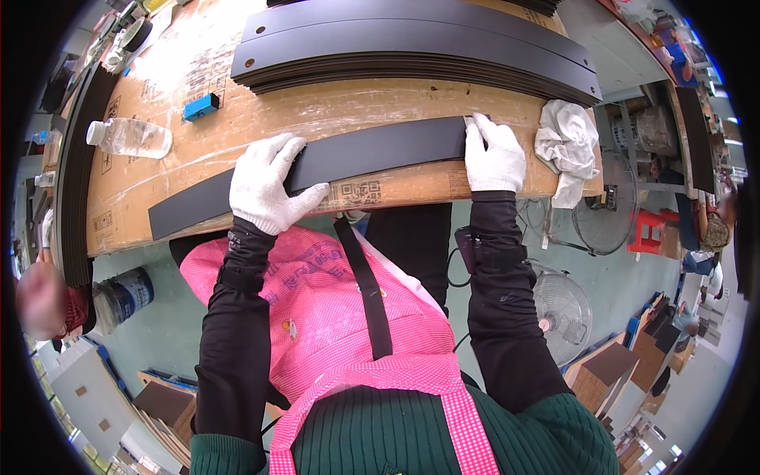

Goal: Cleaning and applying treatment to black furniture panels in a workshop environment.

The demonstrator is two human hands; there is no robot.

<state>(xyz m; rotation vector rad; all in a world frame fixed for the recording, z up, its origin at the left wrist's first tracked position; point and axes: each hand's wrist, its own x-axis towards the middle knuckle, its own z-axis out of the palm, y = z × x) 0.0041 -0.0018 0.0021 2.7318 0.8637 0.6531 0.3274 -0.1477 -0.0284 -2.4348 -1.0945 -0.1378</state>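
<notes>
Stack [412, 36] of dark boards at the far side, squared up, likely parked there to leave working room nearer in. Strip [380, 150] along the near edge of the table, slanting, left end nearest; probably kept within easy reach. Left hand [265, 182], gloved, across it left of middle: thumb spread well apart from fingers, which lie together; likely steadying it. Right hand [496, 158], gloved, at the right end, thumb and fingers close together; clamped or merely resting, cannot tell for either hand. Cloth [566, 142] crumpled just right, handy for wiping perhaps. Bottle [134, 138] and blue block [201, 107] off left, beyond the strip.

Room: greenish floor [162, 332], workshop clutter both sides. Table [190, 170] faced in scuffed, printed cardboard. Two fans, red stool [651, 232] at right
</notes>
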